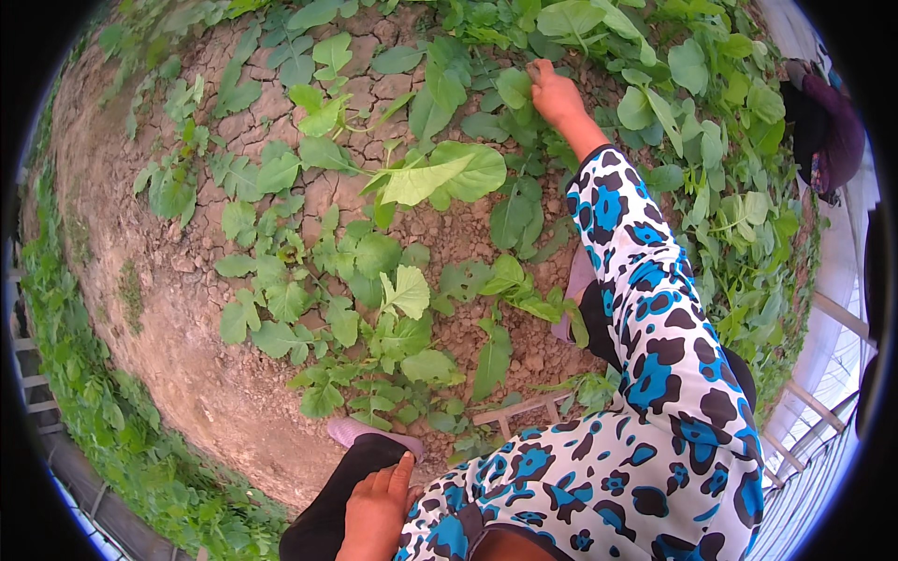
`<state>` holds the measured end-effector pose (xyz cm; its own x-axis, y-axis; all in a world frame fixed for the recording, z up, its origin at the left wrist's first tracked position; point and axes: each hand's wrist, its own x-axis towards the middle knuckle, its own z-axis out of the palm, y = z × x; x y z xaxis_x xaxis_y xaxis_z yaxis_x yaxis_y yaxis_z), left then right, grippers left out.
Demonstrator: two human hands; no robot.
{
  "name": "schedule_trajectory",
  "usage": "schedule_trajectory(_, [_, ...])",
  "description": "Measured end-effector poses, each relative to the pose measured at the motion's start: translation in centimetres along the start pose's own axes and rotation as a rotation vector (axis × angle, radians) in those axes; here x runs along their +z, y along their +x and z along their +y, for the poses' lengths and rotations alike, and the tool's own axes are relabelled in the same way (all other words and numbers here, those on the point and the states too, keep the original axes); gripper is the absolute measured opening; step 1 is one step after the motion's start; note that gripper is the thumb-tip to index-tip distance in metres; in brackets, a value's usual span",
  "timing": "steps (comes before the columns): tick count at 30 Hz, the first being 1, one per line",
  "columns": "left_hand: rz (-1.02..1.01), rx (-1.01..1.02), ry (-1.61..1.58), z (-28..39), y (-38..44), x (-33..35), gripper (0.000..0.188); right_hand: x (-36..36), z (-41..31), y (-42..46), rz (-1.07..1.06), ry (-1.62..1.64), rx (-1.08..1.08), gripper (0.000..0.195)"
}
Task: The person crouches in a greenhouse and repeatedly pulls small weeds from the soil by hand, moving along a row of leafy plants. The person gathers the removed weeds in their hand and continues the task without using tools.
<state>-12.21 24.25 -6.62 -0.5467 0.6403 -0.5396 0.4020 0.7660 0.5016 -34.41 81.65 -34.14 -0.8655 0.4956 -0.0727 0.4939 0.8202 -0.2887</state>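
My right hand (554,98) reaches far forward into low leafy green plants (449,77). Its fingers are bent beside a rounded leaf (514,88); whether they pinch a stem is hidden. My left hand (379,501) rests on my bent left leg in black trousers (326,491), with nothing seen in it. Between my arms and the far plants grow lobed leafy greens (403,294), rooted in dry soil. A broad pale green leaf (449,175) stands above the others, below my right wrist in the picture.
Cracked brown earth (210,379) spreads to the left. Pink shoes (375,435) flank the nearest plants. A wooden frame piece (523,407) lies low in front of me. Dense greens (736,168) grow on the right, where another person (828,133) is bent down near pale sheeting (845,252).
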Motion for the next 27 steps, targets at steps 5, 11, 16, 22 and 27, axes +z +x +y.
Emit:
schedule_trajectory(5, [0.014,0.017,-0.003,0.1,0.4,-0.5,0.054,-0.9,-0.7,-0.1,0.037,-0.017,-0.001,0.043])
schedule_trajectory(11, [-0.124,-0.012,-0.022,-0.2,0.0,0.0,0.059,-2.5,-0.9,0.2,0.123,-0.081,0.027,0.039])
schedule_trajectory(16, [-0.169,-0.018,0.031,0.3,-0.1,-0.5,0.058,-5.2,-3.1,-2.9,0.023,-0.115,0.053,0.038])
schedule_trajectory(22, [-0.123,0.015,0.013,0.6,-0.1,-0.4,0.059,-3.6,-3.7,-3.5,-0.228,-0.194,0.120,0.051])
schedule_trajectory(27, [-0.094,0.047,0.039,1.2,-0.6,-0.7,0.059,-4.6,-0.3,-4.0,-0.108,-0.005,0.176,0.054])
